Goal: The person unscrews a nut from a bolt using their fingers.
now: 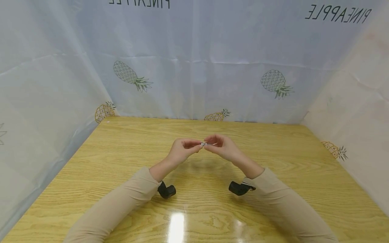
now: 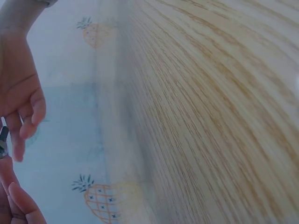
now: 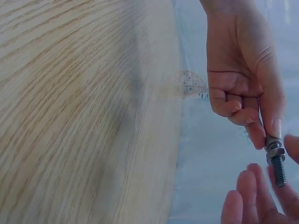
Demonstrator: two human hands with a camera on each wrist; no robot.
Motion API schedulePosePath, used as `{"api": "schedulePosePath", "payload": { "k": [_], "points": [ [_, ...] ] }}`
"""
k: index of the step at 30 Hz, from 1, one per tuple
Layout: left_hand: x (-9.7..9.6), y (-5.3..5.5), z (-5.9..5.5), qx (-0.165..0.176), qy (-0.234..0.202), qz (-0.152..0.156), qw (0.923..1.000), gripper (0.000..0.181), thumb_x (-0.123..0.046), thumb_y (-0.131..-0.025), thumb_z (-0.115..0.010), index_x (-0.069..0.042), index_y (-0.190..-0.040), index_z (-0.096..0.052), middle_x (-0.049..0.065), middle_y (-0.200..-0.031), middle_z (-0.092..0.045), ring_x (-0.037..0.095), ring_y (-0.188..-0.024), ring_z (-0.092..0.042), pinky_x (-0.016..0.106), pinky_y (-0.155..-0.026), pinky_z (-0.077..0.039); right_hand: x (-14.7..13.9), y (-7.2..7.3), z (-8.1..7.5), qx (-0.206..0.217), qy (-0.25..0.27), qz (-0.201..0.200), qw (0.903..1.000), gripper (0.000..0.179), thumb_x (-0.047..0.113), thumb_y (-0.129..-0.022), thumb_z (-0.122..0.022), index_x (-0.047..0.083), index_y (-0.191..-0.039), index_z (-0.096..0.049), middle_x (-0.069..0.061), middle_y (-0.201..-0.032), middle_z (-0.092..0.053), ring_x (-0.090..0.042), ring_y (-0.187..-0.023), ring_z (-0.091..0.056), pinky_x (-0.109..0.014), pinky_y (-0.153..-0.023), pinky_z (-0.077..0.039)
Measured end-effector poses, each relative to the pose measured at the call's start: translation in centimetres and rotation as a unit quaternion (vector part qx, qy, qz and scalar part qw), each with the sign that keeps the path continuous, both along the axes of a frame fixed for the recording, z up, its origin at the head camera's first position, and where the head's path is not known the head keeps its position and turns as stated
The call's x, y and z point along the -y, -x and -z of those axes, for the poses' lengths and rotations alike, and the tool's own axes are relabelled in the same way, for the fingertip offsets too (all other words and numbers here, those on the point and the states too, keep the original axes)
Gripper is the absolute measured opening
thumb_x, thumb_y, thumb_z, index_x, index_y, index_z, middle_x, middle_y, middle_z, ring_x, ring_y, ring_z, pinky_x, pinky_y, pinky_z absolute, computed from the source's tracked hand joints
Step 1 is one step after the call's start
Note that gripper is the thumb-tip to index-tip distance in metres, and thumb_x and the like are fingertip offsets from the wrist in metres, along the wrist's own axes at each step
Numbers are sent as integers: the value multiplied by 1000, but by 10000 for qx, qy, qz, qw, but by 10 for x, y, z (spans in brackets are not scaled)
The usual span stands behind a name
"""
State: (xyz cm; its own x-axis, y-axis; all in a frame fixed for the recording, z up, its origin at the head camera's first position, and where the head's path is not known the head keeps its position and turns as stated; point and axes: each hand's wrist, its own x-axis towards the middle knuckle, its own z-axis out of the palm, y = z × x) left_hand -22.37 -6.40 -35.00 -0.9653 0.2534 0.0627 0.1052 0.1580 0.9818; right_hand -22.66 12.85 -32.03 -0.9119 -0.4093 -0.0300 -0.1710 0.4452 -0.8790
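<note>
Both hands meet over the table around a small metal bolt (image 3: pixel 279 175) with a hex nut (image 3: pixel 275 152) on its thread. At the bolt's head end, my left hand (image 1: pixel 179 151) pinches it between thumb and fingertips. My right hand (image 1: pixel 225 147) comes from the threaded side; its thumb and index fingertip lie at either side of the nut, its other fingers loosely curved. In the right wrist view, the thread points down toward the right hand's fingers (image 3: pixel 254 196). The bolt (image 2: pixel 3 135) is partly cut off at the left wrist view's edge.
A wood-grain table (image 1: pixel 121 135) lies beneath the hands. White curtains (image 1: pixel 194 67) with printed pineapples hang at the back and on both sides. Black wrist devices (image 1: pixel 166 190) stick out below the beige sleeves (image 1: pixel 121 199).
</note>
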Motion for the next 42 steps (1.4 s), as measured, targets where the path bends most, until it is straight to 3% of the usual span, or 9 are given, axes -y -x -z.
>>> {"api": "schedulePosePath", "payload": {
  "k": [5,12,20,26,30,37,42],
  "points": [
    [0,1,2,-46,88,-30,9999,26,-19,-88,-65,-6,-111,-69,12,-111,-69,20,-96,-67,38,-89,-53,0,1,0,224,-66,-111,9997,36,31,-96,-52,4,-120,-59,-19,-114,-65,-34,-102,-60,-42,-91,-51],
    [1,0,1,-80,39,-33,10000,26,-18,-87,-66,-5,-110,-70,13,-111,-69,15,-92,-67,40,-89,-53,1,0,0,-17,-9,-12,10000,30,21,-90,-62,6,-116,-59,-15,-116,-62,-27,-101,-61,-44,-90,-50],
    [0,-1,2,-2,128,-83,9999,25,-20,-88,-66,-7,-110,-70,11,-111,-69,18,-95,-67,33,-86,-54,0,1,0,222,-151,-86,9996,36,31,-97,-51,5,-121,-59,-16,-114,-66,-31,-101,-62,-40,-90,-51],
    [-1,-1,1,29,46,-100,9999,25,-17,-87,-66,-5,-109,-70,12,-110,-69,20,-94,-67,37,-88,-54,1,2,1,99,-54,-73,9999,30,21,-92,-61,5,-116,-60,-15,-114,-64,-25,-98,-63,-45,-90,-50],
    [0,-1,2,11,47,-64,10000,25,-17,-88,-66,-5,-109,-70,13,-111,-69,26,-98,-66,42,-90,-52,1,2,1,-15,-37,-113,9999,33,23,-92,-60,5,-119,-58,-17,-117,-61,-26,-98,-62,-44,-89,-51],
    [1,0,3,36,145,-114,9998,25,-19,-87,-66,-7,-109,-70,10,-111,-69,14,-92,-67,32,-86,-54,0,3,3,251,-64,-222,9994,35,30,-97,-50,2,-117,-60,-18,-111,-66,-36,-101,-61,-41,-90,-51],
    [0,-1,2,63,47,-99,9999,25,-17,-87,-66,-5,-109,-70,12,-111,-69,26,-99,-66,37,-89,-53,2,2,4,113,37,-127,9998,28,20,-92,-59,4,-115,-59,-19,-115,-62,-34,-103,-61,-47,-92,-49]
  ]
}}
